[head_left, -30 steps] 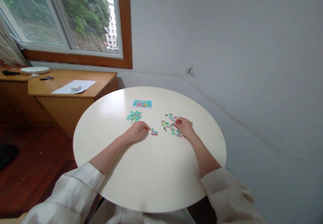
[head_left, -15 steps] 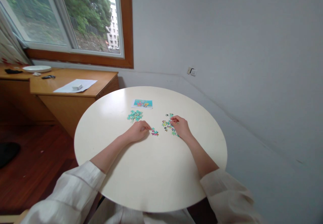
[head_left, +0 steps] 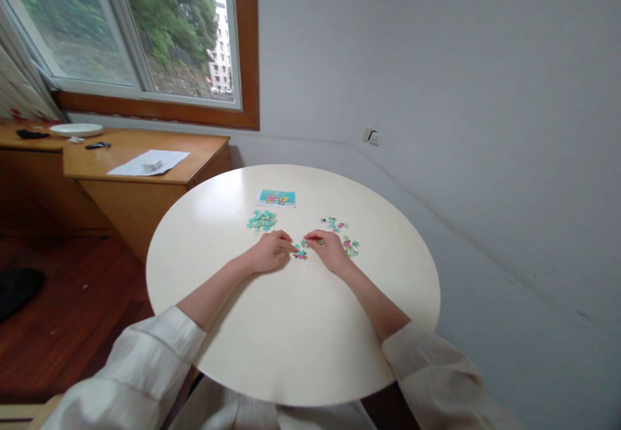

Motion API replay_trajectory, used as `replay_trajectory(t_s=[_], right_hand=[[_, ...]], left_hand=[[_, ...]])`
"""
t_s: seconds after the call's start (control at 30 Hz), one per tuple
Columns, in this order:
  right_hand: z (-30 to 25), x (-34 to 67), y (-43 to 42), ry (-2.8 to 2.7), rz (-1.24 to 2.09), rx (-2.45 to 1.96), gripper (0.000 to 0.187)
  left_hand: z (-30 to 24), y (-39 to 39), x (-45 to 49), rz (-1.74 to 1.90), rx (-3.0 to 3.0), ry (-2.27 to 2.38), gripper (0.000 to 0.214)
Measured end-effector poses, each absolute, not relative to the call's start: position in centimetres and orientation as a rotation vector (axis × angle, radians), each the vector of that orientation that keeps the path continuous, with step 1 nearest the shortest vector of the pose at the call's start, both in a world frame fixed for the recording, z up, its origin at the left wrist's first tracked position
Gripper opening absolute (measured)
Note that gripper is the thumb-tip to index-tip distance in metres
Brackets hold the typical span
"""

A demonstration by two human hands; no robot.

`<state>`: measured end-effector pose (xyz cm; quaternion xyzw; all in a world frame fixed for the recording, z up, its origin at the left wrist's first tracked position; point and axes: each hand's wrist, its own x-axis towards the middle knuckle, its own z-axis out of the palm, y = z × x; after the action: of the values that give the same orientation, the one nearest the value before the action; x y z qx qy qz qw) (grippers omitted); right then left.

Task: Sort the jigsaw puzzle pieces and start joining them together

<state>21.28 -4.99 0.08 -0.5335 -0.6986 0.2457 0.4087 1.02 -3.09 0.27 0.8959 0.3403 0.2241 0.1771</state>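
My left hand [head_left: 272, 251] rests on the table with curled fingers, its fingertips closed at the left edge of a small cluster of joined jigsaw pieces [head_left: 301, 256], teal and pink. From the other side my right hand [head_left: 330, 250] pinches a small teal jigsaw piece [head_left: 303, 243] just above that cluster. Whether the piece touches the cluster is too small to tell. Part of the loose pieces [head_left: 350, 245] lies to the right of my right hand. Behind my left hand is a heap of teal pieces [head_left: 262, 220].
A picture card [head_left: 276, 198] with cartoon figures lies toward the far side of the round white table [head_left: 272, 346]. More loose pieces [head_left: 334, 224] are beyond my right hand. At left stands a wooden desk [head_left: 204, 158] bearing paper and a white plate [head_left: 76, 130].
My right hand has moved left from the loose pieces to the joined cluster, bringing a teal jigsaw piece. My left hand stays at the cluster, its fingers reaching slightly farther over the edge.
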Motion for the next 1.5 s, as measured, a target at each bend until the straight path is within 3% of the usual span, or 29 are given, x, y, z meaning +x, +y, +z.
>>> replay_trajectory(t_s=[1.5], right_hand=[[-0.05, 20.89, -5.12, -1.878, 0.546, -1.334, 0.011]], left_hand=[[0.25, -2.96, 1.06, 0.623, 2.603, 0.950, 0.040]])
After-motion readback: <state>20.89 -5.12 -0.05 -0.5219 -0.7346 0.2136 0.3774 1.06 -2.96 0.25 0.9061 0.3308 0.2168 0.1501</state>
